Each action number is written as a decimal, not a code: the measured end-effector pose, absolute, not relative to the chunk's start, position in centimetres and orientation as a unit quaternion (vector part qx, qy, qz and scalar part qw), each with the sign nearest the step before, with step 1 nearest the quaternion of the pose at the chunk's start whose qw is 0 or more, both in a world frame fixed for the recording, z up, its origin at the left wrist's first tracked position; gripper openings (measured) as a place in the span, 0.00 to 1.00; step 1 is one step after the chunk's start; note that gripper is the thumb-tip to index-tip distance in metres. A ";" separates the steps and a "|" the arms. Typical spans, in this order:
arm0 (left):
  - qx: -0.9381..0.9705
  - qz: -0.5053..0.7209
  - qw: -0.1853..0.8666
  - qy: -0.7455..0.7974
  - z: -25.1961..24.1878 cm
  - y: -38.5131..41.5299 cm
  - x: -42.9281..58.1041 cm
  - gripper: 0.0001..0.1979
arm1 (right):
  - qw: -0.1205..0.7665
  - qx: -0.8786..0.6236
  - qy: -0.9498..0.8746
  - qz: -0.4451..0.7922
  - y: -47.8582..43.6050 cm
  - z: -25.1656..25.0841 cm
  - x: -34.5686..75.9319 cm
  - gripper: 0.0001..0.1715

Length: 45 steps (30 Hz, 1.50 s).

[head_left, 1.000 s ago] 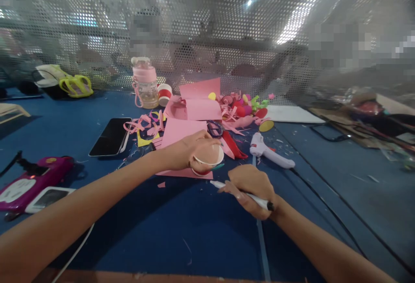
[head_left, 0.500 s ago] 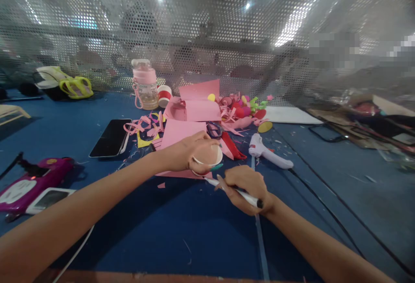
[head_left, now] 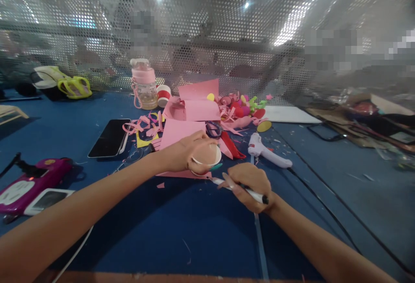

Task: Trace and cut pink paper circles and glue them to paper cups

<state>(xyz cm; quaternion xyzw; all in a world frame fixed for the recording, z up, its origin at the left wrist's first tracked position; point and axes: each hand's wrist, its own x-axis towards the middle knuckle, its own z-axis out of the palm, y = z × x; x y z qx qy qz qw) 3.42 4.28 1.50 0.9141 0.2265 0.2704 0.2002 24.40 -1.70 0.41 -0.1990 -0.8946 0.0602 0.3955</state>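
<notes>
My left hand is wrapped round a paper cup, its white rim turned up towards me; most of the cup's wall is hidden. Beneath it lies pink paper. Between the fingers of my right hand is a white marker with a black end. Its tip points left, near the pink sheet's front edge and just below the cup, apart from the cup as far as I can see. A small teal piece shows at the cup's lower right.
A white glue gun with a black cord lies right of my hands. Behind are pink paper scraps, a water bottle and another cup. A phone and a purple device lie left. Perforated mesh borders the back.
My right hand and the marker have shifted slightly to the right, drawing the tip away from the cup. My left hand keeps its hold on the cup.
</notes>
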 end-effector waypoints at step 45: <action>0.894 0.291 0.232 0.250 1.5 3.5 3.5 0.25 | 0.341 -0.149 -0.926 0.066 -1.3 -0.7 22.9 0.17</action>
